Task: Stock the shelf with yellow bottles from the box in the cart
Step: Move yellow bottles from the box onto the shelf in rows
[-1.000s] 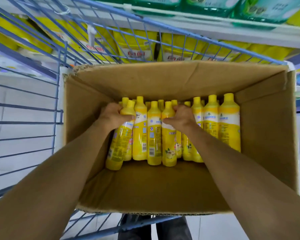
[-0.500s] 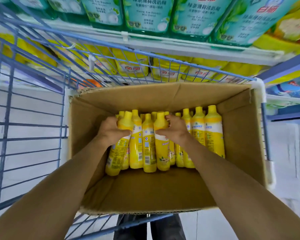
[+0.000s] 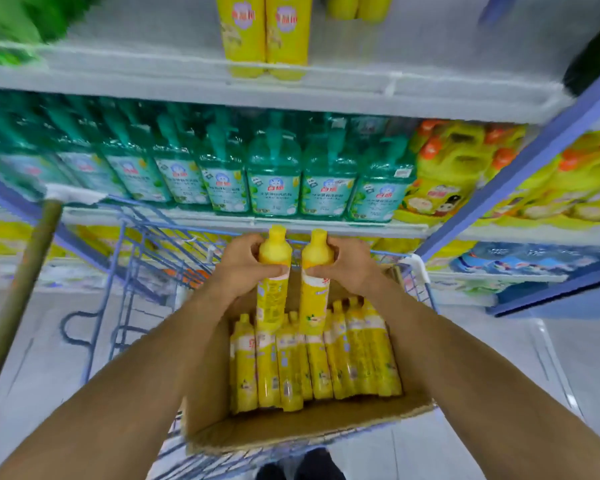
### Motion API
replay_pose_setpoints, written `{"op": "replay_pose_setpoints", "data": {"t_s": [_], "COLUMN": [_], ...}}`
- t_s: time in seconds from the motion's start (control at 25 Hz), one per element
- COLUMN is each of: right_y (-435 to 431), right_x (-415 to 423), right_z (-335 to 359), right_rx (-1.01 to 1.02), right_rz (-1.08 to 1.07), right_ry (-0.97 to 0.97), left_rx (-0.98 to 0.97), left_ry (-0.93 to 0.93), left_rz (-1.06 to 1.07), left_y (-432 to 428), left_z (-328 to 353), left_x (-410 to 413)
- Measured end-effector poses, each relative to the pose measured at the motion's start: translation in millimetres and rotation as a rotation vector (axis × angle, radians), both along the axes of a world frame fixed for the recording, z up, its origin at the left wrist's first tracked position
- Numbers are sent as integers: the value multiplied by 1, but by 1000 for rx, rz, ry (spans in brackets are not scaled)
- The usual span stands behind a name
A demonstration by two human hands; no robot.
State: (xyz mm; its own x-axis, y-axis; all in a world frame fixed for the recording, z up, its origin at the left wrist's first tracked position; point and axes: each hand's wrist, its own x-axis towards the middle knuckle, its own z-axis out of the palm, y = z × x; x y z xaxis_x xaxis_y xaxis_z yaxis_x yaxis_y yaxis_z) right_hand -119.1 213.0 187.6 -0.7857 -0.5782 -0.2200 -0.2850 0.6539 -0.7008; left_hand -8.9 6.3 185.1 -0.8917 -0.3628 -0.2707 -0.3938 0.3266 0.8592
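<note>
My left hand (image 3: 245, 268) grips one yellow bottle (image 3: 272, 292) near its neck, and my right hand (image 3: 349, 266) grips a second yellow bottle (image 3: 315, 296) the same way. Both bottles hang upright side by side above the cardboard box (image 3: 291, 434), their bases just over the row of several yellow bottles (image 3: 326, 358) still standing in it. The box sits in the blue wire cart (image 3: 132, 271). High up, a white shelf (image 3: 361, 88) carries two matching yellow bottles (image 3: 265, 32) at its front.
Green pump bottles (image 3: 274, 171) fill the shelf just behind the cart, with yellow jugs (image 3: 454, 174) to their right. A blue upright (image 3: 520, 164) bounds the shelving on the right. A wooden pole (image 3: 21, 292) leans at the left. The floor is pale tile.
Both hands have lifted one bottle each out of the box, up to the cart's far rim. My view has tilted up, so the upper shelves now show.
</note>
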Motion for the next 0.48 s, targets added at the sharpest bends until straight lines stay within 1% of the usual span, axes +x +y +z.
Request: {"op": "replay_pose_setpoints", "data": {"t_s": [0.12,0.28,0.48], "right_y": [1,4,10], "right_x": [-13,-32,-57], "right_z": [87,195,294], "right_rx": [-100,-187,-270], "right_rz": [17,-37,-58], "right_ry": [76,233,389], "left_rx": [-32,-103,-105], "left_ry": [116,296,488], "left_rz": [-54,-48,-56], "left_y": [-4,-9,1], "left_z": [79,180,284], "left_x": [-22,-48,-79]}}
